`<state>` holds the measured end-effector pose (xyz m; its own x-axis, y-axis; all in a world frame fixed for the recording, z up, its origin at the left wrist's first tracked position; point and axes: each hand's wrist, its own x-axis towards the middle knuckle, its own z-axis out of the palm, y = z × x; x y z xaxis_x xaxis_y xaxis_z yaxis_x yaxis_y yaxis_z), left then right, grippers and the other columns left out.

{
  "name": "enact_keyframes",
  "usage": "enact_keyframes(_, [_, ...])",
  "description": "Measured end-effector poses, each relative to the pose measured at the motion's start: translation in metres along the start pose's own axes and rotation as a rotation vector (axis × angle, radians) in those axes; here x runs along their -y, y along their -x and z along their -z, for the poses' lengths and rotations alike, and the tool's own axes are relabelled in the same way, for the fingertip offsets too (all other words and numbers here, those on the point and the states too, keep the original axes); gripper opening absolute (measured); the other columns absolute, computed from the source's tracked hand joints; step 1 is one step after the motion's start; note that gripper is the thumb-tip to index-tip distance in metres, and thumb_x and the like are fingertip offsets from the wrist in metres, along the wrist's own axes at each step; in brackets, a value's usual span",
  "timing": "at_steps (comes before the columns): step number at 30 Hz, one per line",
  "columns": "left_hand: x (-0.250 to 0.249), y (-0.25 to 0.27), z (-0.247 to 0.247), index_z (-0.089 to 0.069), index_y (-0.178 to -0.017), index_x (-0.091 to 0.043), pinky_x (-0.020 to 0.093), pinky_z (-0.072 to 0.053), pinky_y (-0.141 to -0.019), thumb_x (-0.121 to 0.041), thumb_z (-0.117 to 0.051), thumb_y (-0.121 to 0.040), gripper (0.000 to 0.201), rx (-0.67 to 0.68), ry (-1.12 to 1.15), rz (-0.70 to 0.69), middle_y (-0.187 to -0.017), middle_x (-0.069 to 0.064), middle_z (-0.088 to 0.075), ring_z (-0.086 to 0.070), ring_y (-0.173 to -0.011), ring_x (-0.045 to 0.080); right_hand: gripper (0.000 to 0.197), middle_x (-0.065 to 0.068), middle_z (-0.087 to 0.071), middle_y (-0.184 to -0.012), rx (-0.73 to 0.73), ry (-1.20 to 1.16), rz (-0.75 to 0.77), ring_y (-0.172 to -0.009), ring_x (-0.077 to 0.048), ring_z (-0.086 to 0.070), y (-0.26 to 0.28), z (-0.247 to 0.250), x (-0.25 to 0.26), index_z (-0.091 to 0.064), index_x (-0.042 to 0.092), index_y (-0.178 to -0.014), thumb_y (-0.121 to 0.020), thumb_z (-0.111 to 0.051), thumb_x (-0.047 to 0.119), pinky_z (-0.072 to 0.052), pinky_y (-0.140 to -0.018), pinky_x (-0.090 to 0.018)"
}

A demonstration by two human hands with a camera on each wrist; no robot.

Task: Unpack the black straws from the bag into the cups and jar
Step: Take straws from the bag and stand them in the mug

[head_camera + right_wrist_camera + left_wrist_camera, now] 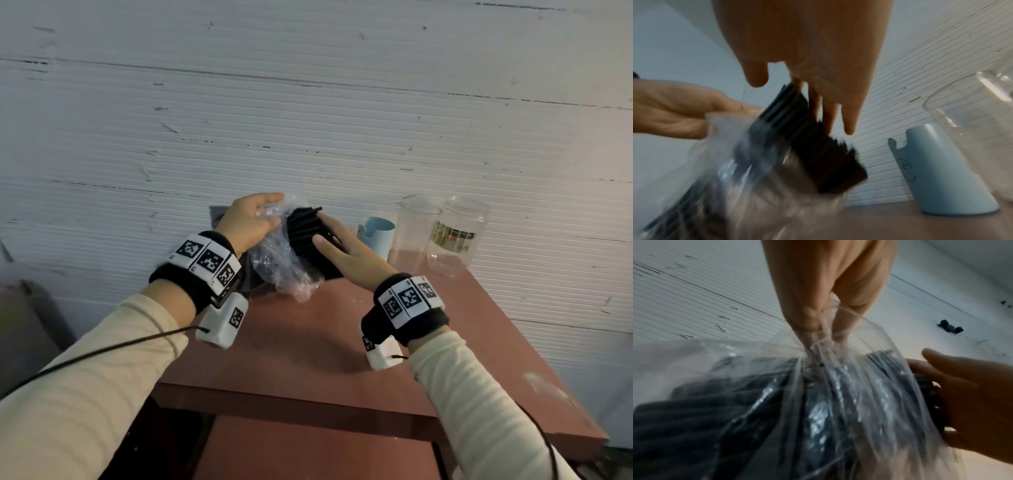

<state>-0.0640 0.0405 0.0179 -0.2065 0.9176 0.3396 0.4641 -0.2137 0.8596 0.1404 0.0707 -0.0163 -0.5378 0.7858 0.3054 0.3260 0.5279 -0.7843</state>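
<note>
My L fingers (270, 222) pinch clear bag (284, 270) mouth over worktop (308, 342); black straws (305, 233) poke out as 1 bundle. R fingers (334, 226) lie straight along it, unclenched. Step, I reckon: drawing bundle out. Next: clamp, carry to blue cup (378, 236), clear cup (414, 233), jar (459, 236).

Reddish table (308, 359), white wall (308, 102) (ribbed, scuffed)
</note>
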Motion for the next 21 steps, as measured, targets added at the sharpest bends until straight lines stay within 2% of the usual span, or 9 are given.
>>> enact_keyframes(2, [0.006,-0.002,-0.008,-0.057,-0.132,-0.026,0.037,-0.044,-0.106,-0.002,-0.062,-0.090,0.049,0.091,-0.044,0.025,-0.141,0.002,-0.051,-0.050,-0.128,0.018,0.060,0.005,-0.034,-0.153,-0.033,-0.006,-0.053,-0.139,-0.009,-0.033,0.000,0.011,-0.010,-0.027,0.029,-0.150,-0.096,-0.050,0.042,-0.027,-0.116,-0.027])
enact_keyframes(4, [0.012,-0.004,-0.017,-0.053,-0.136,-0.026,0.038,-0.044,-0.106,-0.001,-0.064,-0.088,0.055,0.196,-0.082,0.056,-0.146,0.004,-0.046,-0.049,-0.129,0.021,0.064,0.000,-0.035,-0.152,-0.157,-0.017,-0.144,-0.138,-0.014,-0.036,-0.001,0.025,-0.019,-0.028,0.024,-0.150,-0.094,-0.054,0.044,-0.031,-0.114,-0.030])
enact_keyframes(6, [0.018,-0.008,-0.023,-0.048,-0.140,-0.025,0.035,-0.035,-0.112,-0.006,-0.068,-0.087,0.060,0.317,-0.137,0.087,-0.150,0.003,-0.042,-0.041,-0.137,0.020,0.073,-0.005,-0.039,-0.150,-0.295,0.043,-0.261,-0.135,-0.018,-0.039,-0.005,0.039,-0.030,-0.030,0.015,-0.148,-0.090,-0.059,0.047,-0.035,-0.109,-0.031])
enact_keyframes(8, [0.022,-0.014,-0.028,-0.046,-0.141,-0.025,0.036,-0.029,-0.115,-0.011,-0.072,-0.085,0.063,0.394,-0.198,0.106,-0.151,0.005,-0.040,-0.036,-0.140,0.020,0.079,-0.008,-0.041,-0.147,-0.366,0.066,-0.370,-0.133,-0.020,-0.042,-0.010,0.052,-0.041,-0.030,0.007,-0.147,-0.087,-0.064,0.047,-0.038,-0.099,-0.028])
enact_keyframes(10, [0.025,-0.020,-0.032,-0.047,-0.141,-0.023,0.040,-0.029,-0.116,-0.012,-0.073,-0.084,0.063,0.407,-0.224,0.122,-0.151,0.005,-0.040,-0.036,-0.140,0.020,0.083,-0.010,-0.041,-0.146,-0.382,0.044,-0.479,-0.130,-0.024,-0.044,-0.017,0.062,-0.050,-0.026,0.005,-0.147,-0.086,-0.066,0.044,-0.037,-0.088,-0.025])
enact_keyframes(12, [0.027,-0.024,-0.036,-0.048,-0.141,-0.022,0.039,-0.031,-0.116,-0.011,-0.073,-0.084,0.063,0.394,-0.246,0.130,-0.151,0.005,-0.040,-0.036,-0.140,0.020,0.088,-0.012,-0.042,-0.145,-0.376,0.006,-0.553,-0.129,-0.027,-0.045,-0.026,0.068,-0.059,-0.023,0.003,-0.147,-0.084,-0.068,0.044,-0.039,-0.086,-0.028])
enact_keyframes(14, [0.031,-0.028,-0.039,-0.048,-0.141,-0.021,0.037,-0.031,-0.115,-0.011,-0.073,-0.084,0.062,0.386,-0.272,0.124,-0.151,0.005,-0.040,-0.037,-0.140,0.020,0.092,-0.012,-0.045,-0.140,-0.385,0.012,-0.580,-0.126,-0.028,-0.047,-0.036,0.067,-0.067,-0.025,0.003,-0.145,-0.079,-0.073,0.046,-0.043,-0.089,-0.032])
enact_keyframes(17, [0.036,-0.032,-0.042,-0.048,-0.141,-0.021,0.030,-0.032,-0.111,-0.013,-0.073,-0.085,0.062,0.386,-0.296,0.108,-0.151,0.004,-0.040,-0.038,-0.139,0.021,0.104,-0.014,-0.043,-0.141,-0.435,0.047,-0.597,-0.126,-0.031,-0.047,-0.049,0.062,-0.077,-0.025,0.002,-0.144,-0.070,-0.078,0.052,-0.045,-0.101,-0.042])
enact_keyframes(21, [0.039,-0.035,-0.043,-0.046,-0.141,-0.021,0.025,-0.031,-0.104,-0.013,-0.073,-0.085,0.063,0.394,-0.304,0.107,-0.151,0.003,-0.040,-0.037,-0.139,0.021,0.100,-0.017,-0.036,-0.143,-0.436,0.249,-0.656,-0.130,-0.033,-0.041,-0.056,0.061,-0.081,-0.022,0.004,-0.147,-0.077,-0.068,0.059,-0.038,-0.103,-0.039])
